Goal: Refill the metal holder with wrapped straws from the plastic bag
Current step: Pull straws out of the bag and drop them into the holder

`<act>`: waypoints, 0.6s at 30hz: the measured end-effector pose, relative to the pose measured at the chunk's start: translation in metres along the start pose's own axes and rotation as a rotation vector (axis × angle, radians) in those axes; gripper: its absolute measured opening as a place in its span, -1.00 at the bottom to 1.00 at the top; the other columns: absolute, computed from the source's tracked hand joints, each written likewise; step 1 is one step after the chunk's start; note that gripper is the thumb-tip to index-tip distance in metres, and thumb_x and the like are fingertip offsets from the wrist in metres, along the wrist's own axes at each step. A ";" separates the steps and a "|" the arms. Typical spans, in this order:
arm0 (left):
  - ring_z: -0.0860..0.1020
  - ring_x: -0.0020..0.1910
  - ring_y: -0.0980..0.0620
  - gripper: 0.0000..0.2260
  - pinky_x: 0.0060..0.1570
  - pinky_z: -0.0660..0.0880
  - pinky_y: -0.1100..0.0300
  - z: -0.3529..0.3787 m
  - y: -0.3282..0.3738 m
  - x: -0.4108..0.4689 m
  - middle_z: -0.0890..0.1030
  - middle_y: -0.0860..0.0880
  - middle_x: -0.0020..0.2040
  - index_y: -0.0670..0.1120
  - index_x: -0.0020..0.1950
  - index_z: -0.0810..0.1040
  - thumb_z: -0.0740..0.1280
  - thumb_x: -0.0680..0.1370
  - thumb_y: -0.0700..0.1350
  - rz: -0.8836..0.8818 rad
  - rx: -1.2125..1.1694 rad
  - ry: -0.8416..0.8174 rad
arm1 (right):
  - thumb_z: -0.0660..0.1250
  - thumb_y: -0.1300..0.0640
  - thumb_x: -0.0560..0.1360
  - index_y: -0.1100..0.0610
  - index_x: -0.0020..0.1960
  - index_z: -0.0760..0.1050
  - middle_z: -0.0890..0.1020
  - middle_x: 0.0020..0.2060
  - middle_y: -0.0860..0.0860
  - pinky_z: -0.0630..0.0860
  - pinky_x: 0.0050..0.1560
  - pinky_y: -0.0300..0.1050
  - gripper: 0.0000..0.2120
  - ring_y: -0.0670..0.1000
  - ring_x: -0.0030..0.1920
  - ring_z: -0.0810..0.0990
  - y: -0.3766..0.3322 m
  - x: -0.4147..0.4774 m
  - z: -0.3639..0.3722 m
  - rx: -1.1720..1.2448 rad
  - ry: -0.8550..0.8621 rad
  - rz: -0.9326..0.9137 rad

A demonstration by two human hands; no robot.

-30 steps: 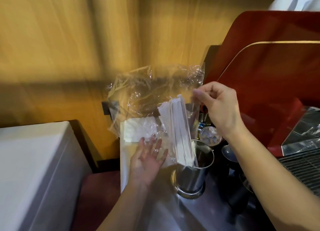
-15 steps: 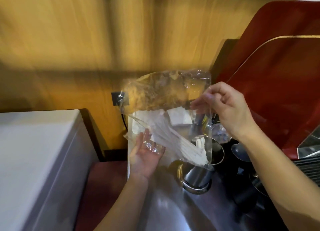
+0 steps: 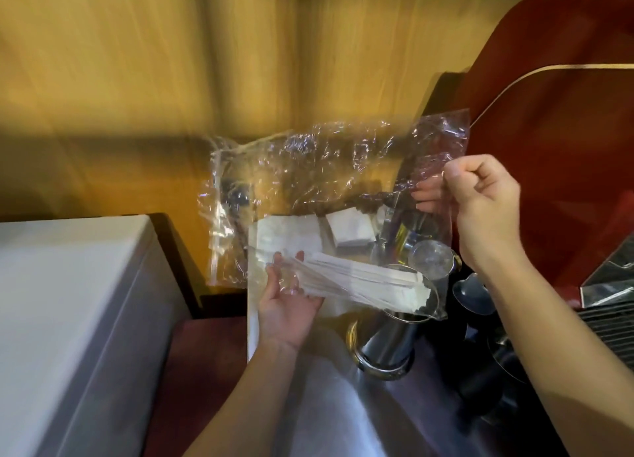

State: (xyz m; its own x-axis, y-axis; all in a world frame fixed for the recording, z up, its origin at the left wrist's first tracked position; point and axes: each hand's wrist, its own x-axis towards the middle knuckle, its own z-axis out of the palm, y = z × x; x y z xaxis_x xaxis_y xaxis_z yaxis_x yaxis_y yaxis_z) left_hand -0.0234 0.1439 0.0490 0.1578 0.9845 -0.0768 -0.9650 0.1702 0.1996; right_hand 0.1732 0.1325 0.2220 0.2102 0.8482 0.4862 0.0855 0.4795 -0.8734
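Head view: right hand pinches a crinkled clear plastic bag up above the shiny cylindrical metal holder. The left hand, fingers straight, props the bagged bundle of white paper-wrapped straws, whose ends lie over the holder's rim.

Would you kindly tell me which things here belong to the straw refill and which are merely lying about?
For the job: plastic bag; wrapped straws; metal holder; left hand supporting the straws; right hand pinching the bag.
Lying about: white paper stack; red machine; white cabinet.
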 end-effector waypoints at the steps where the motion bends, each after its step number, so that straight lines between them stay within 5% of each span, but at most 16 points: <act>1: 0.41 0.33 -0.20 -0.59 0.32 0.25 -0.22 0.003 -0.001 -0.002 0.51 -0.12 0.31 0.01 0.24 0.52 0.38 0.42 0.10 0.003 0.025 -0.052 | 0.18 0.23 0.57 0.09 -0.16 0.43 0.65 -0.39 0.05 0.63 -0.34 -0.03 -0.84 0.07 -0.36 0.67 0.000 0.000 0.000 -0.002 -0.015 0.012; 3: 0.54 0.17 -0.19 -0.54 0.24 0.35 -0.17 0.010 -0.003 -0.006 0.61 -0.16 0.12 -0.05 0.01 0.61 0.58 0.20 0.09 -0.006 0.094 -0.125 | 0.18 0.21 0.58 0.09 -0.16 0.42 0.65 -0.40 0.05 0.62 -0.41 -0.05 -0.85 0.09 -0.39 0.66 0.001 0.001 0.000 -0.003 -0.017 0.018; 5: 0.56 0.09 -0.17 -0.42 0.18 0.43 -0.10 0.017 -0.006 -0.007 0.59 -0.19 0.09 -0.11 0.01 0.56 0.65 0.08 0.01 -0.047 0.157 -0.106 | 0.18 0.22 0.58 0.09 -0.17 0.42 0.62 -0.36 0.11 0.59 -0.45 -0.10 -0.84 0.09 -0.40 0.65 0.000 0.003 -0.002 0.007 0.041 0.010; 8: 0.57 0.02 -0.13 -0.05 0.01 0.58 -0.02 0.027 -0.010 -0.003 0.54 -0.21 0.11 -0.21 0.31 0.36 0.68 0.00 -0.10 -0.112 0.237 -0.053 | 0.18 0.23 0.57 0.09 -0.17 0.43 0.60 -0.35 0.13 0.59 -0.45 -0.11 -0.84 0.08 -0.41 0.65 0.001 0.005 -0.003 -0.019 0.017 0.022; 11: 0.55 0.05 -0.16 0.28 -0.21 0.59 -0.04 0.032 -0.010 -0.003 0.50 -0.22 0.25 -0.01 0.53 -0.01 0.67 -0.04 -0.11 -0.147 0.391 0.059 | 0.18 0.26 0.57 0.09 -0.17 0.45 0.63 -0.41 0.06 0.61 -0.43 -0.09 -0.82 0.08 -0.43 0.64 0.004 0.001 -0.002 -0.029 -0.020 0.028; 13: 0.53 0.08 -0.17 0.15 -0.12 0.55 -0.12 0.032 -0.009 -0.002 0.47 -0.21 0.30 0.08 0.50 -0.03 0.62 0.10 -0.14 -0.102 0.478 0.139 | 0.20 0.26 0.56 0.08 -0.19 0.46 0.63 -0.41 0.06 0.62 -0.40 -0.08 -0.81 0.08 -0.42 0.64 0.004 0.001 -0.006 -0.002 -0.002 0.013; 18: 0.62 -0.19 -0.06 -0.54 -0.22 0.57 0.07 0.037 -0.003 0.003 0.60 -0.13 -0.10 -0.13 0.29 0.39 0.28 0.42 -0.38 0.041 0.297 0.181 | 0.23 0.23 0.52 0.01 -0.22 0.47 0.63 -0.43 -0.02 0.61 -0.30 -0.02 -0.81 0.05 -0.37 0.63 0.005 0.003 -0.015 0.082 0.165 -0.052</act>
State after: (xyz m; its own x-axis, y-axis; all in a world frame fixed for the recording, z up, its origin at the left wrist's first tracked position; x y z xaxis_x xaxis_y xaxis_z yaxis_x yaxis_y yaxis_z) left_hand -0.0124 0.1479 0.0843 0.0545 0.9717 -0.2298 -0.8624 0.1618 0.4797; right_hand 0.1891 0.1342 0.2192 0.3647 0.7765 0.5138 0.0222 0.5444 -0.8385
